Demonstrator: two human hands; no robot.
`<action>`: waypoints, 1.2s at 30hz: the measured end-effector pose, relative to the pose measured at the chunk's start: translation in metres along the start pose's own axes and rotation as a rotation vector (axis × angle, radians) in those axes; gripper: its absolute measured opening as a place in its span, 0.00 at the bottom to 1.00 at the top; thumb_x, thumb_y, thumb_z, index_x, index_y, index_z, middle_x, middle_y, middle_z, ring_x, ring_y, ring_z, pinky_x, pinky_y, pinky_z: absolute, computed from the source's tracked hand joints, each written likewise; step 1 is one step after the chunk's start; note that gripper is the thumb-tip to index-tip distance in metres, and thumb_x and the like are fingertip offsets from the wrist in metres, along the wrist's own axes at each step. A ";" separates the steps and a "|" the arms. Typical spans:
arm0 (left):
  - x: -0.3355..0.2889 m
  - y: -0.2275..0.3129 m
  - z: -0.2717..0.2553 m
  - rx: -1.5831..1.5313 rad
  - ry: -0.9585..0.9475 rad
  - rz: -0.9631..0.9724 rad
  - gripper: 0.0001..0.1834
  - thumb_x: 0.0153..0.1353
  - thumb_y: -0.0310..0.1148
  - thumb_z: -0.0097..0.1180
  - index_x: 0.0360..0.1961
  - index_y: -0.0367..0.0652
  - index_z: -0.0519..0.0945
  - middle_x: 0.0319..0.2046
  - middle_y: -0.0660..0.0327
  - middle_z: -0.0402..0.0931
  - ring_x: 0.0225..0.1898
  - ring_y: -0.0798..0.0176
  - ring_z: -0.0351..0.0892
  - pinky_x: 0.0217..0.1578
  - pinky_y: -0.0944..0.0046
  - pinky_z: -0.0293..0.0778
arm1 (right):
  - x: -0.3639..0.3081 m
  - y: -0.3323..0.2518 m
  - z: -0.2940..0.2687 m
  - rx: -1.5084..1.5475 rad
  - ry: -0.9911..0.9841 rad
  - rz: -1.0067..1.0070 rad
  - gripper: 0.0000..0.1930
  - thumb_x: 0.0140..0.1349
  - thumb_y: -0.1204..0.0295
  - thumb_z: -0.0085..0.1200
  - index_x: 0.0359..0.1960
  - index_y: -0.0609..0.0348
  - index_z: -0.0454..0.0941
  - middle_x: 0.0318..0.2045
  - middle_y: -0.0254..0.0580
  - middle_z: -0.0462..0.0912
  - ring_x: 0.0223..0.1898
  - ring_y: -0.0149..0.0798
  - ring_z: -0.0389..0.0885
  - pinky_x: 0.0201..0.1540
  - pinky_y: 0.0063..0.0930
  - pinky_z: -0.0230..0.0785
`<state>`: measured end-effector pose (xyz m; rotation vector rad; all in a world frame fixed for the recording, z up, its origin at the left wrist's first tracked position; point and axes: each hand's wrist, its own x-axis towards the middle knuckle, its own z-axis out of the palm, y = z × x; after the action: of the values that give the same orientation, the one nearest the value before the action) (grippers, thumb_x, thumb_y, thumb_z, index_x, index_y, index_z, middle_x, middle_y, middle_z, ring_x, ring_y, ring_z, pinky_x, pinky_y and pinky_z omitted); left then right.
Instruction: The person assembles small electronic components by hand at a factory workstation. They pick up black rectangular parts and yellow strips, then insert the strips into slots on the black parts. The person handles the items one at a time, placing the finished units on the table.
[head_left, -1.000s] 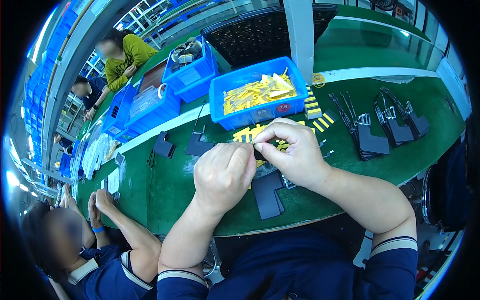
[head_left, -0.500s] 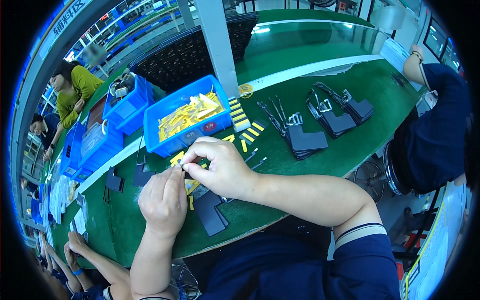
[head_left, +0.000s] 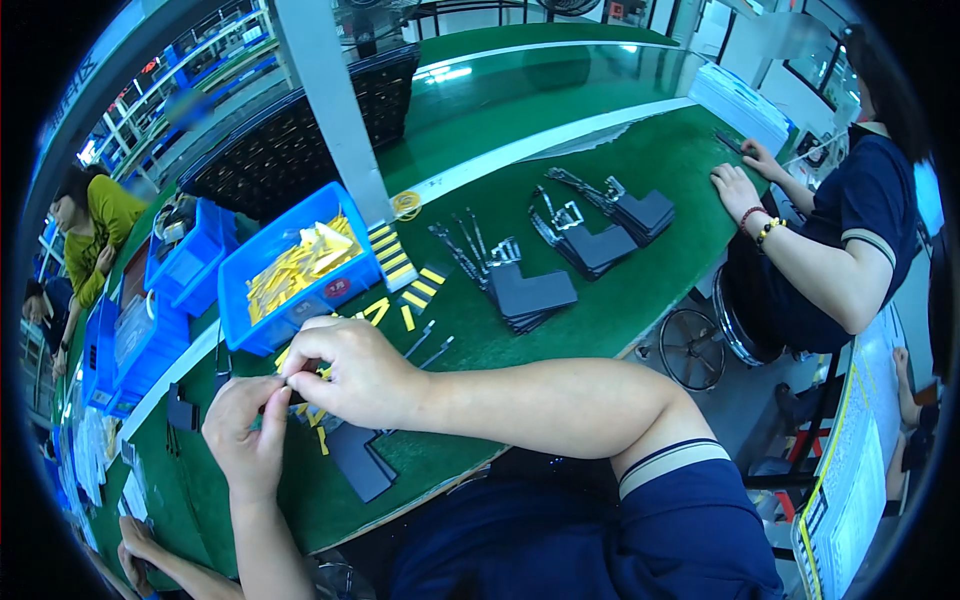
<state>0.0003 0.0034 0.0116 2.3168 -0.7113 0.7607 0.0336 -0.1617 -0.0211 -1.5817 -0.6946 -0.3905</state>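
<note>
My left hand (head_left: pixel 245 430) and my right hand (head_left: pixel 360 372) meet fingertip to fingertip above the bench, left of the middle. Both pinch at one spot, where something small and dark shows; its kind I cannot make out. Below them lies a dark L-shaped flat piece (head_left: pixel 358 460) with thin leads, partly covered by my right wrist. Yellow strips (head_left: pixel 372 312) are scattered around and behind my hands. Just beyond is a blue bin (head_left: pixel 233 310) heaped with yellow pieces (head_left: pixel 300 268).
Stacks of dark L-shaped pieces with cables (head_left: pixel 535 295) (head_left: pixel 597 248) (head_left: pixel 648 213) lie to the right. A metal post (head_left: pixel 335 120) rises behind the blue bin. More blue bins (head_left: pixel 155 340) stand at left. A co-worker's hands (head_left: pixel 740 190) rest at the bench's right end; another person's arm (head_left: pixel 165 560) is lower left.
The view has swung right, so the bench things sit further left. My fingers stay together, with the left hand tilted more open at the thumb. The co-worker at right shows more fully, hands on the bench.
</note>
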 end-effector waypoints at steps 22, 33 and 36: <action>0.000 -0.007 -0.008 -0.172 -0.108 -0.142 0.07 0.46 0.25 0.65 0.25 0.34 0.79 0.21 0.58 0.76 0.22 0.66 0.72 0.25 0.70 0.67 | 0.000 -0.003 0.000 -0.016 -0.068 -0.013 0.03 0.49 0.76 0.57 0.23 0.62 0.76 0.24 0.43 0.77 0.29 0.43 0.78 0.32 0.33 0.70; 0.001 -0.010 -0.014 -0.282 -0.171 -0.242 0.07 0.45 0.24 0.64 0.25 0.34 0.79 0.22 0.60 0.76 0.23 0.68 0.72 0.26 0.71 0.67 | 0.000 -0.003 0.001 -0.030 -0.078 -0.047 0.03 0.49 0.75 0.57 0.23 0.61 0.77 0.23 0.42 0.75 0.27 0.43 0.76 0.30 0.34 0.68; 0.001 -0.010 -0.014 -0.271 -0.176 -0.243 0.07 0.45 0.24 0.64 0.25 0.33 0.79 0.22 0.60 0.76 0.23 0.69 0.72 0.26 0.72 0.67 | 0.000 -0.002 0.001 -0.027 -0.075 -0.055 0.03 0.49 0.75 0.57 0.23 0.61 0.77 0.23 0.42 0.76 0.28 0.43 0.77 0.31 0.34 0.68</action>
<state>0.0025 0.0193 0.0179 2.1844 -0.5547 0.3312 0.0320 -0.1606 -0.0201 -1.6123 -0.7947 -0.3841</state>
